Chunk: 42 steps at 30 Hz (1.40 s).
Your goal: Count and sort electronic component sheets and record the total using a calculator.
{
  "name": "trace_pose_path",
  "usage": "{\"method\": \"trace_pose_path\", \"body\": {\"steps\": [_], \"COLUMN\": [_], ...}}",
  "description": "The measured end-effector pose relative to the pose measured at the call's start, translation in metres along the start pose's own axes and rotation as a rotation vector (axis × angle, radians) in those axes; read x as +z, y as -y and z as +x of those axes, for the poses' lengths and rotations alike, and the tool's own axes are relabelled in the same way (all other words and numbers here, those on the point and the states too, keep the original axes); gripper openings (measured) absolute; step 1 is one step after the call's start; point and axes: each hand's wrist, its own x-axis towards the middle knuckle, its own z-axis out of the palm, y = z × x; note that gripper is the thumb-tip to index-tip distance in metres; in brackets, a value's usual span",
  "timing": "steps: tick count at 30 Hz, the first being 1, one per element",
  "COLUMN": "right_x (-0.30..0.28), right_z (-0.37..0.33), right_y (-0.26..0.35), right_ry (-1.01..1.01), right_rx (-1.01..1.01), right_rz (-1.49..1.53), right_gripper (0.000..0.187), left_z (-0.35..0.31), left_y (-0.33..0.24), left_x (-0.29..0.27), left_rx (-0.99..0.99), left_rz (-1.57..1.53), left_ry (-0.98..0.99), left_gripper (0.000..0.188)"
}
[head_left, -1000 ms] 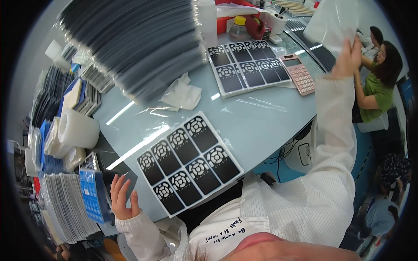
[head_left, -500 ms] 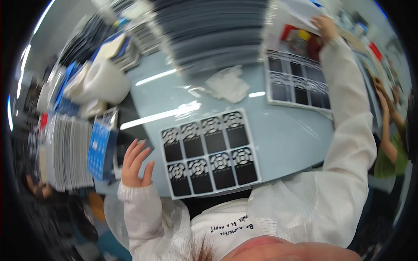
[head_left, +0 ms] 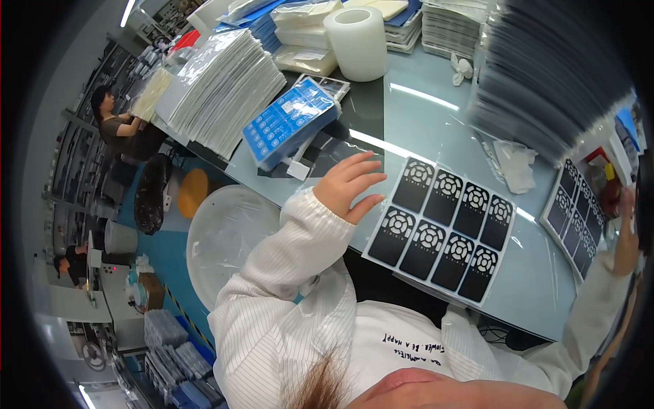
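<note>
A white-bordered sheet of black rectangular panels (head_left: 443,228), each printed with a white ring pattern, lies at the table's near edge. Just off its left end, my left hand (head_left: 349,187) hovers with fingers spread and nothing in them. At the far right rim of the picture is my right hand (head_left: 625,228), beside a pile of similar black-panelled sheets (head_left: 575,218). Blur and the picture's rim hide its fingertips and anything they may hold.
A tall dark stack of sheets (head_left: 555,75) rises at the back right, with crumpled white tissue (head_left: 516,165) before it. A blue box (head_left: 289,123), a thick pile of white sheets (head_left: 218,92) and a film roll (head_left: 356,44) stand left. A white bin (head_left: 231,235) is below the table edge.
The whole view has swung left, shifting the table's things rightward in the picture. My right hand, earlier at a white sheet at the upper right, now appears lower by the rim. My left hand stays open.
</note>
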Motion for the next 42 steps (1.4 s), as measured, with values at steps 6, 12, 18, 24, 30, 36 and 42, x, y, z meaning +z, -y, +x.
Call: {"method": "trace_pose_path", "body": {"steps": [6, 12, 18, 24, 30, 36, 42], "right_x": [-0.019, -0.035, -0.043, -0.042, -0.024, -0.003, 0.001], "right_z": [-0.053, -0.076, -0.103, -0.115, -0.133, -0.152, -0.168], "right_y": [0.097, 0.130, 0.144, 0.155, 0.182, 0.204, 0.217], "right_ry": [0.367, 0.365, 0.454, 0.514, 0.550, 0.583, 0.525], "right_rx": [0.155, 0.321, 0.443, 0.462, 0.444, 0.328, 0.451], "right_rz": [0.248, 0.278, 0.416, 0.446, 0.580, 0.583, 0.560], "right_gripper": [0.007, 0.006, 0.012, 0.017, 0.034, 0.065, 0.069], "left_z": [-0.018, -0.017, -0.026, -0.030, -0.033, -0.031, -0.026], "left_y": [-0.009, -0.009, -0.007, -0.001, -0.002, -0.015, -0.026], "left_x": [0.010, 0.018, 0.025, 0.029, 0.034, 0.032, 0.029], "left_rx": [-0.028, -0.026, -0.056, -0.013, 0.005, -0.083, -0.127], "left_rz": [-0.097, -0.224, -0.227, -0.255, -0.258, -0.276, -0.313], "left_ry": [0.105, 0.110, 0.174, 0.189, 0.188, 0.195, 0.183], "left_gripper": [0.038, 0.038, 0.041, 0.044, 0.046, 0.045, 0.041]}}
